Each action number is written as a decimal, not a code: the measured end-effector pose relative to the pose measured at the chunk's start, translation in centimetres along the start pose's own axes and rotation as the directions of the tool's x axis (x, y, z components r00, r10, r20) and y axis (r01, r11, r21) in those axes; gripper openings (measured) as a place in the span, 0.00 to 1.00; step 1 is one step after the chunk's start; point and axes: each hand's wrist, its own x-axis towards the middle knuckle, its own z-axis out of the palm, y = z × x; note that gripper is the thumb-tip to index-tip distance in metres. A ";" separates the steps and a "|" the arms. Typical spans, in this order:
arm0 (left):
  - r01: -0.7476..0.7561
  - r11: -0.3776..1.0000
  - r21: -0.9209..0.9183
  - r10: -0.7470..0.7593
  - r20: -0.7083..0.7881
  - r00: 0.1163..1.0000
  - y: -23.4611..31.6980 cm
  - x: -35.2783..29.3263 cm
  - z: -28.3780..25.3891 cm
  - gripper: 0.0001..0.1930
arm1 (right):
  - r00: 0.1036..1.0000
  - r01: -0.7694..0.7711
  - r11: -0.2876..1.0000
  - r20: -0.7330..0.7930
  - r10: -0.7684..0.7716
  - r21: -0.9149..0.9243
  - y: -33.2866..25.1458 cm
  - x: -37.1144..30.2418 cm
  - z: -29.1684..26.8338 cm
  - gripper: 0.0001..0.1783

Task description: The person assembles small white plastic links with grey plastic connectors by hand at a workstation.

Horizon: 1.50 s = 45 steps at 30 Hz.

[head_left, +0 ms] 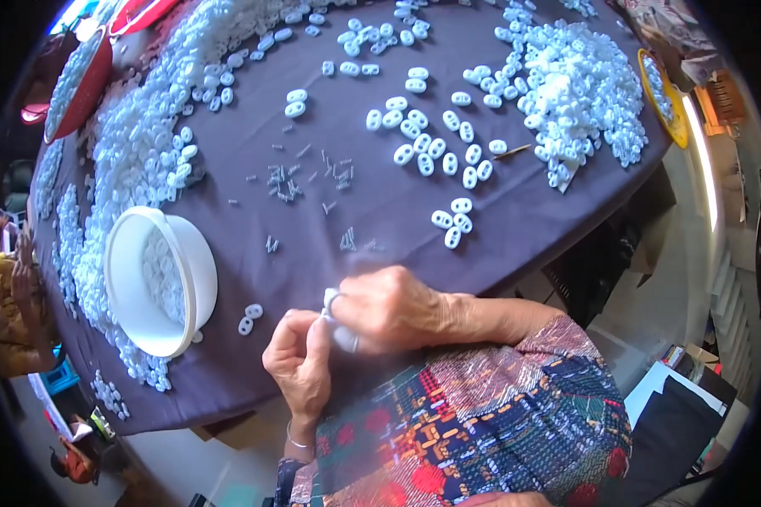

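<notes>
My left hand (300, 359) is closed in a pinch at the table's near edge, thumb and forefinger on a small white plastic piece (331, 297). My right hand (393, 308) meets it there, fingers curled in and slightly smeared by motion, gripping at the same piece. Another white bit (345, 340) shows under the right fingers, too blurred to make out. Just beyond the hands lie small thin metal pins (347, 241), with more pins (284, 182) scattered farther off. Two oval white pieces with two holes (249, 318) rest left of my left hand.
A white plastic tub (196, 279) lies tipped on the left, white pieces inside. Heaps of such pieces cover the left side (131, 160) and the far right (579, 93). Loose two-hole pieces (435, 148) and a thin pointed stick (512, 152) lie between. Another person (13, 313) sits at far left.
</notes>
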 end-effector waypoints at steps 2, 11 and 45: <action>-0.016 1.000 -0.024 0.016 0.010 1.000 -0.1 0.2 0.3 0.05 | 0.999 0.019 0.999 -0.032 -0.020 -0.029 0.1 -0.2 0.3 0.10; -0.029 1.000 -0.002 0.029 0.015 0.999 -0.4 0.1 0.4 0.05 | 0.999 0.044 0.998 -0.028 -0.045 -0.052 0.1 -0.5 0.5 0.08; -0.101 0.992 -0.072 0.098 -0.040 0.994 -1.3 -0.2 1.1 0.03 | 0.991 0.121 0.990 0.073 -0.116 -0.074 0.1 -0.2 -0.1 0.11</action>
